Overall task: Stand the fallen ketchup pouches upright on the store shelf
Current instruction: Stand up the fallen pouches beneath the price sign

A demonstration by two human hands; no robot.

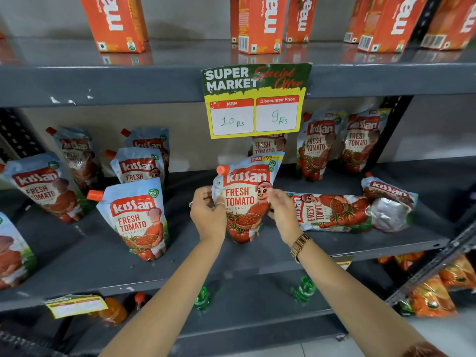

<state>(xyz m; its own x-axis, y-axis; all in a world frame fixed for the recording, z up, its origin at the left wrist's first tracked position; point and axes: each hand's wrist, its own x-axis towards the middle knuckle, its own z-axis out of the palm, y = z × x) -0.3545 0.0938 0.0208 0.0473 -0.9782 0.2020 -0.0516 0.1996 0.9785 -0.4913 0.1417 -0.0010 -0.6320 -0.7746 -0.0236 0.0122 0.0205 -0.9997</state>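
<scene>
A ketchup pouch (244, 197) with an orange cap stands upright at the middle of the grey shelf (257, 253). My left hand (208, 215) grips its left edge and my right hand (283, 212) grips its right edge. Just to the right, a fallen pouch (332, 212) lies flat on its side. Another fallen pouch (389, 199) lies tilted beyond it, its silver base showing. Several other pouches stand upright, one at front left (139, 217) and more behind and at the back right (316, 145).
A price sign (255, 99) hangs from the upper shelf edge, hiding part of a pouch behind. Orange juice cartons (257, 21) stand on the shelf above. Green bottles (305, 289) and orange packets (432, 297) sit on the shelf below. A dark upright post (386, 130) stands at right.
</scene>
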